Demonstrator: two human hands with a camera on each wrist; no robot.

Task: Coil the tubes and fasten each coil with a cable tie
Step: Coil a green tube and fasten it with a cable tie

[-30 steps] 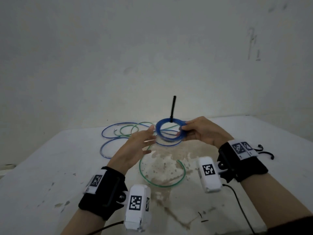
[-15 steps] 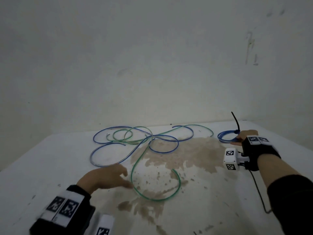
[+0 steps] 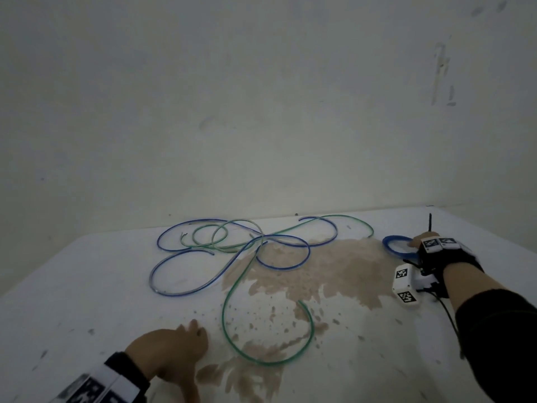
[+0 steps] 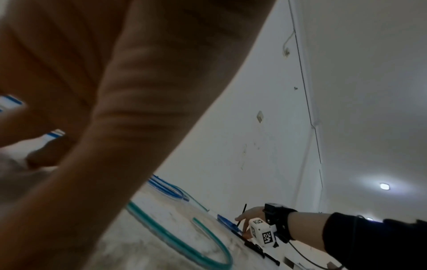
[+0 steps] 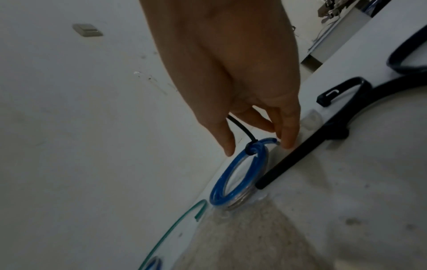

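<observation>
A small blue tube coil lies flat at the far right of the white table, bound by a black cable tie whose tail sticks up. My right hand is at the coil's right rim, and its straight fingers straddle the tied spot. Loose blue tube and green tube sprawl in loops across the middle. My left hand rests on the table left of the green loop and holds nothing.
Spare black cable ties lie on the table right of the coil, one of them looped. A brown stain covers the table's middle. The wall stands close behind the far edge.
One second ago both hands held the tied blue coil up at the centre. The right hand has carried it to the far right and laid it down. The left hand has dropped to the table.
</observation>
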